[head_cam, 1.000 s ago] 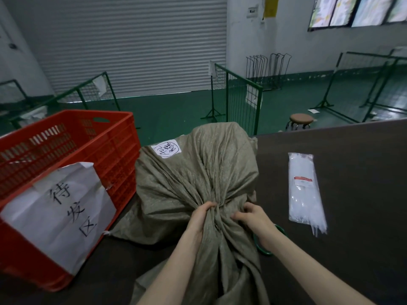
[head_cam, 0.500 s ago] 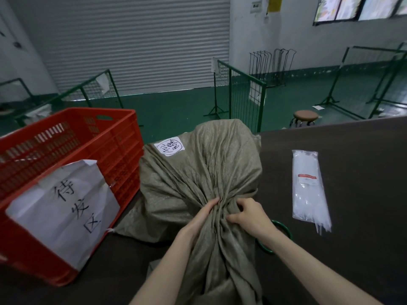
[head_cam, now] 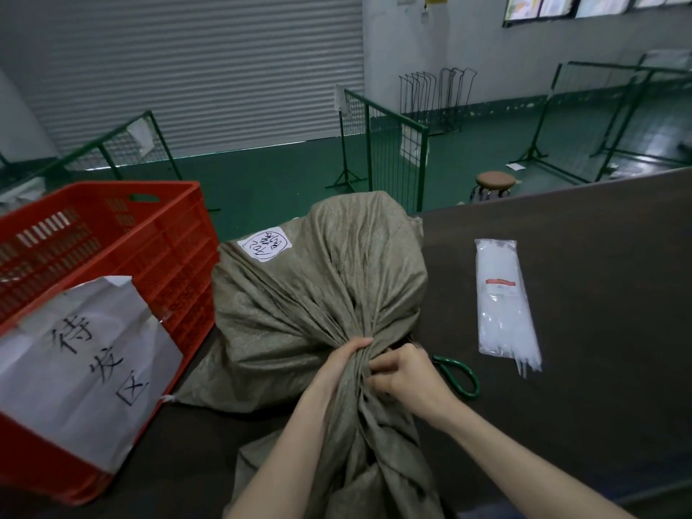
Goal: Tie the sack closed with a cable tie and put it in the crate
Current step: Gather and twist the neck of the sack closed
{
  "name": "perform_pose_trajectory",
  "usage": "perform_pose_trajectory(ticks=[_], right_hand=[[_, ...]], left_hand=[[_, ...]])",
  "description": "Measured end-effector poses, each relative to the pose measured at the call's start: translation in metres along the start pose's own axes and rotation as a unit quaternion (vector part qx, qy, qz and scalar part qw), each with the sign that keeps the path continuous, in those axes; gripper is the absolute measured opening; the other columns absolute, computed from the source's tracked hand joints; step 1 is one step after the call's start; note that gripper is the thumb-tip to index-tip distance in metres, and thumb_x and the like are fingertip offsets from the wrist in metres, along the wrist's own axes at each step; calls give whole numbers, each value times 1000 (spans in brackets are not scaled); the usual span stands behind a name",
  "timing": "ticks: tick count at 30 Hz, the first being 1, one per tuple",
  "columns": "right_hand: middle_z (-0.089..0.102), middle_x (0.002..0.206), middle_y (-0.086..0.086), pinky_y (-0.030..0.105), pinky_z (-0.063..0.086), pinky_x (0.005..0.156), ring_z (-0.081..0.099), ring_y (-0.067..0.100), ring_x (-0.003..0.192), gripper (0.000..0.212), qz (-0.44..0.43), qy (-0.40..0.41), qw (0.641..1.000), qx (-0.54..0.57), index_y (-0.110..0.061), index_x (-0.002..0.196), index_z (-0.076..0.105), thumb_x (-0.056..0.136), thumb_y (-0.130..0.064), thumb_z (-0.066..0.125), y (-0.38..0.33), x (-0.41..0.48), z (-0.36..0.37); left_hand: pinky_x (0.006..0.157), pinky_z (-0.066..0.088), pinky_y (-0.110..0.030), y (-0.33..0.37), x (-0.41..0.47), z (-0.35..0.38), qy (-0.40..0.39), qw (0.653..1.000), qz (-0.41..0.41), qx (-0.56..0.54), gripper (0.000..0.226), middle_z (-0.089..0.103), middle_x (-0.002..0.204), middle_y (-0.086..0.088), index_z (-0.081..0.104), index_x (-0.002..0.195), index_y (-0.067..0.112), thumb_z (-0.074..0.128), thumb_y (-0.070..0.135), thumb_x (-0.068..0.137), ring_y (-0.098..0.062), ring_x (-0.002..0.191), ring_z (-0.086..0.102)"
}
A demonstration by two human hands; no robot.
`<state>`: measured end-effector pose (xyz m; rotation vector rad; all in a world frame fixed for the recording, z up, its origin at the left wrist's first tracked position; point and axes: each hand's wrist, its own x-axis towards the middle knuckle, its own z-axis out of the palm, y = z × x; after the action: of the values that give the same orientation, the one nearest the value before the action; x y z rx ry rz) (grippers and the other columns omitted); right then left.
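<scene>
A full olive-grey woven sack [head_cam: 318, 290] lies on the dark table, with a round white label on its far side. Its mouth is bunched into a twisted neck that points toward me. My left hand [head_cam: 346, 359] is shut around the neck from the left. My right hand [head_cam: 406, 376] pinches the gathered folds from the right, touching the left hand. A clear packet of white cable ties [head_cam: 503, 301] lies on the table to the right of the sack. The red plastic crate [head_cam: 112, 256] stands at the left, with a white paper sign taped to its front.
Green-handled scissors [head_cam: 462, 378] lie on the table just right of my right hand, partly hidden by it. The dark table [head_cam: 599, 331] stretches to the right. Beyond its far edge are green wire fences, a round stool [head_cam: 494, 181] and a shutter door.
My right hand has closed in from the side onto the sack's neck, tightening the bunch against my left hand. The camera has shifted slightly; sack, crate and ties stay put.
</scene>
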<state>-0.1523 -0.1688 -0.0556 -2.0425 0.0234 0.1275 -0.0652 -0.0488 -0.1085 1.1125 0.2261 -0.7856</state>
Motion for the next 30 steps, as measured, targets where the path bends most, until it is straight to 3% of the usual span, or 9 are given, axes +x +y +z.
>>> perform_pose_trajectory(ticks=[2, 5, 11, 16, 18, 19, 21, 26, 30], right_hand=[[71, 65, -5, 26, 49, 65, 59, -1, 60, 16, 3, 20, 1000, 1, -22, 66, 76, 69, -10, 68, 0, -2, 1], [73, 67, -3, 22, 48, 65, 58, -2, 64, 10, 1, 37, 999, -17, -15, 70, 78, 69, -9, 70, 1, -2, 2], [61, 50, -14, 9, 40, 54, 54, -9, 52, 7, 7, 93, 996, -8, -15, 64, 73, 70, -13, 76, 9, 5, -10], [64, 56, -4, 25, 48, 52, 56, 5, 51, 24, 50, 129, 986, 92, -21, 58, 67, 78, -7, 67, 22, 20, -25], [64, 60, 2, 26, 45, 50, 56, 11, 52, 24, 83, 141, 976, 141, -17, 62, 67, 81, -4, 62, 32, 27, -33], [63, 61, 5, 25, 44, 49, 55, 13, 51, 22, 101, 147, 971, 159, -13, 64, 66, 82, -3, 60, 37, 30, -38], [62, 62, 10, 23, 41, 47, 52, 15, 49, 20, 134, 161, 960, 186, -9, 66, 64, 83, -1, 57, 50, 36, -47], [59, 63, 12, 19, 38, 44, 51, 10, 39, 17, 206, 193, 934, 218, -6, 71, 59, 84, 2, 51, 90, 44, -67], [59, 63, 11, 21, 37, 43, 47, 14, 44, 21, 248, 235, 924, 171, -9, 67, 56, 84, 2, 51, 130, 51, -84]], left_hand=[[61, 55, -26, -1, 6, -1, 46, 998, 12, 38, 19, 71, 72, -12, 70, 82, 0, 66, 13, 69, -20, 61, 67], [55, 51, -23, -2, 6, 2, 116, 990, 45, 65, 7, 69, 64, -9, 69, 74, 2, 63, 6, 76, -16, 52, 64], [34, 37, -11, -1, 3, 17, 177, 976, 93, 86, 25, 56, 36, 5, 59, 59, 4, 56, -1, 84, 0, 30, 51], [41, 39, -8, -3, 6, 17, 200, 971, 104, 82, 20, 61, 64, -3, 63, 66, 4, 57, 0, 84, -9, 56, 54], [60, 46, -9, -6, 7, 16, 191, 973, 116, 51, 14, 67, 86, -9, 69, 89, -7, 65, 4, 82, -13, 72, 60], [74, 48, -15, -8, 9, 14, 179, 976, 118, 37, 28, 68, 95, -11, 67, 101, -10, 70, 8, 80, -17, 82, 63], [86, 49, -25, -10, 5, 12, 145, 981, 122, 33, 39, 69, 105, -12, 64, 112, -7, 73, 9, 78, -19, 91, 65], [80, 54, -28, -14, 7, 6, 123, 980, 126, 88, 38, 68, 109, -15, 65, 111, -5, 71, -5, 74, -22, 87, 66], [59, 51, -10, -17, 13, 8, 181, 960, 156, 143, 35, 67, 105, -14, 64, 110, -7, 67, -8, 75, -15, 76, 62]])
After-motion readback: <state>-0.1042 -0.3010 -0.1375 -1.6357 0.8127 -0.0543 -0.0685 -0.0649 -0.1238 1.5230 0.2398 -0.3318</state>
